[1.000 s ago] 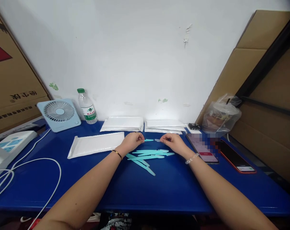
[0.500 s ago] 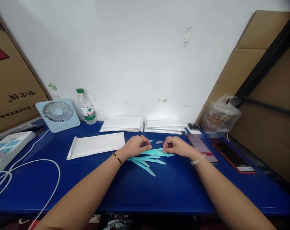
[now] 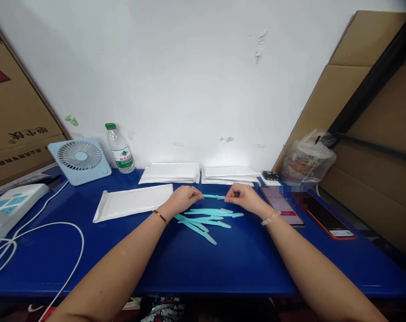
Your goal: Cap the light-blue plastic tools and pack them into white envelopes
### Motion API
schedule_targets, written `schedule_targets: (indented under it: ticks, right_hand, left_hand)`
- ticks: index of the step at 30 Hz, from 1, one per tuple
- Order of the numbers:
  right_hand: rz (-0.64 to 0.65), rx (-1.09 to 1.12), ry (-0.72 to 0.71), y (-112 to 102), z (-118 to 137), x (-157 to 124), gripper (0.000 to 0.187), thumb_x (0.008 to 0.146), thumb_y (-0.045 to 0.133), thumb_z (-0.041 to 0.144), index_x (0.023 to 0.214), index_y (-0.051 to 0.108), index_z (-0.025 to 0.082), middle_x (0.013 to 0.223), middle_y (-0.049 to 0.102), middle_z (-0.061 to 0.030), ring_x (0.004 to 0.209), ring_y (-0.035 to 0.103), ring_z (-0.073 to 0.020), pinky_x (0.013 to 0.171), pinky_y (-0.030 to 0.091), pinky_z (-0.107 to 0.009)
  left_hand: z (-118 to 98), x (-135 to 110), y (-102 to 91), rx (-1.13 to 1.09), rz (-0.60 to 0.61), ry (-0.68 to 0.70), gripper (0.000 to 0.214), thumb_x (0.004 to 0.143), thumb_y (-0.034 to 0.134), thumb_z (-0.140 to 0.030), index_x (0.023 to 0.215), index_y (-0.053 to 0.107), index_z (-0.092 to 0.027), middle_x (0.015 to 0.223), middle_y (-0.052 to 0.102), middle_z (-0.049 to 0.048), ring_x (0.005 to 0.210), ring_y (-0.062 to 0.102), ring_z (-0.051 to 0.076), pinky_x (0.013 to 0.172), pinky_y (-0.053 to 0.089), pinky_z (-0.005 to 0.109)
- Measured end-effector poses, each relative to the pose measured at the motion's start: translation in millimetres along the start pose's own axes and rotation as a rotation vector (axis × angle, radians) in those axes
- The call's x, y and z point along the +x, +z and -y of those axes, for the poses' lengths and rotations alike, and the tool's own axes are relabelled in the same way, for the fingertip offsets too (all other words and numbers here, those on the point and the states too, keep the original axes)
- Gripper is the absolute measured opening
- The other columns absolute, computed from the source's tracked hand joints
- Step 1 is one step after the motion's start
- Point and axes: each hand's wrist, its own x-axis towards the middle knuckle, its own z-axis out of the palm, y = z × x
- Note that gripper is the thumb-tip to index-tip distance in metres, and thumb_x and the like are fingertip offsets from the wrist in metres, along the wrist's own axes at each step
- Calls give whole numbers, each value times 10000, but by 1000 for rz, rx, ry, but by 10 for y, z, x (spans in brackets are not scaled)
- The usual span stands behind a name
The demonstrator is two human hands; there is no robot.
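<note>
Head view, only one: left hand [image 3: 184, 200] has thumb and index pinching one end of a teal stick [image 3: 211, 196]; right hand [image 3: 243, 199] pinches the clear cap [image 3: 220, 198] at the other end. Stick is level between the two, above the table [image 3: 250, 264], beyond the loose sticks [image 3: 209, 210]. Step in hand, my read: working cap and stick together or apart; can't tell which, nor how far the cap is seated. Next move calls for a firm hold on both ends and force kept along the stick's axis; thin part, sideways load could bend it. Materials: sticks look like smooth moulded plastic, long, slim, slightly tapered, fanned and overlapping. Cap thin, translucent, easy to lose sight of. White pack [image 3: 134, 202] left of the hands: flat, glossy, faintly wrinkled, folded edge. Back stacks [image 3: 172, 171] look like the same stuff. Table blue, slick, mildly reflective.
</note>
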Motion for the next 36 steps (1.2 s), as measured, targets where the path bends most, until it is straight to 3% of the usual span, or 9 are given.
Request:
schedule_targets:
  ticks: [3,5,9,14,20,26,32,36]
  right_hand:
    - [-53,-50,4,2,-58,34,211,733,678,386,716,684,175,703,612,-19,621,512,-135,568,395,-255]
    - [-54,-83,-6,0,-78,46,191,744,667,366,757,702,179,743,624,-27,644,522,-140,593,405,-262]
    - [32,-108,-31,-66,-40,-6,182,783,620,349,798,706,188,786,626,-32,669,536,-143,618,415,-265]
    - [271,-17,8,-99,40,-118,193,725,679,357,796,682,178,785,618,-28,649,537,-134,571,413,-242]
    - [319,-39,17,11,59,-114,103,750,640,256,780,623,159,794,592,-34,658,541,-128,572,408,-231]
    - [203,-95,-57,-8,111,-101,107,811,586,273,778,605,173,813,570,-30,659,517,-124,596,411,-239]
    - [66,-195,-88,-24,8,-18,107,825,574,276,793,614,181,829,562,-35,690,521,-138,623,408,-256]
    - [25,-210,-35,-43,-1,1,119,808,595,295,800,630,182,814,568,-31,679,522,-142,621,407,-265]
  left_hand:
    - [109,3,-19,67,-64,-46,369,874,454,-458,822,722,-210,973,691,27,872,613,189,737,446,255]
    - [154,1,-4,129,-83,-38,349,870,470,-454,935,723,-223,1005,679,35,939,598,200,796,450,264]
    - [171,-4,80,160,-86,-21,415,837,530,-463,1176,632,-247,1115,634,51,1023,568,224,850,457,287]
    - [186,13,148,132,-80,19,304,853,522,-385,1077,681,-256,1055,636,41,991,571,210,873,458,291]
    - [58,-47,63,106,-132,15,343,825,559,-413,1116,637,-248,1088,621,42,963,580,203,799,476,286]
    - [-119,-71,68,124,8,76,264,832,552,-436,860,713,-228,934,701,9,854,625,178,736,453,253]
    - [-12,-14,11,199,-57,-87,246,834,540,-398,862,734,-249,925,725,-1,820,641,182,677,443,251]
    - [112,5,-15,251,-103,-98,252,822,549,-386,937,723,-245,952,715,16,882,625,198,738,452,265]
